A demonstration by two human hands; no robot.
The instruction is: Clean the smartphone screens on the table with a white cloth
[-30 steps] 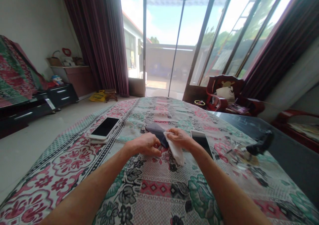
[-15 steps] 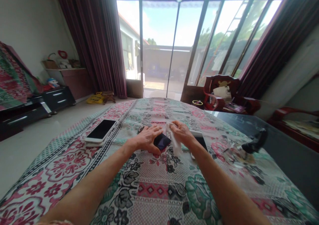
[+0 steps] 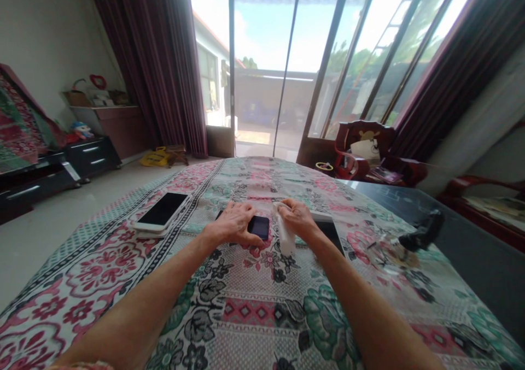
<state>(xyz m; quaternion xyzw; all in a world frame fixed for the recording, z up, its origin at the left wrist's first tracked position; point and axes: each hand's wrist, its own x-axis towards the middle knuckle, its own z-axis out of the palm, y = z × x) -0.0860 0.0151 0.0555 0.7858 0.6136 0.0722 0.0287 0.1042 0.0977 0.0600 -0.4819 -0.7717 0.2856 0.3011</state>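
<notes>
A small dark phone (image 3: pixel 258 227) lies flat on the flowered cloth (image 3: pixel 254 310) in front of me. My left hand (image 3: pixel 232 225) rests over its left part, fingers spread and laid flat on it. My right hand (image 3: pixel 296 217) is closed on a crumpled white wipe (image 3: pixel 284 236) that hangs down just right of the phone. Behind my right wrist lies another dark device (image 3: pixel 328 229), partly hidden.
A white phone with a dark screen (image 3: pixel 161 212) lies at the left of the cloth. A black object (image 3: pixel 422 234) sits on clear wrapping at the right edge. Beyond stand a dark glossy table (image 3: pixel 471 250), red wooden chairs (image 3: pixel 369 154) and glass doors.
The dark phone went from held up and tilted to lying flat. My left hand opened and now presses on it. My right hand with the wipe moved off it to the right.
</notes>
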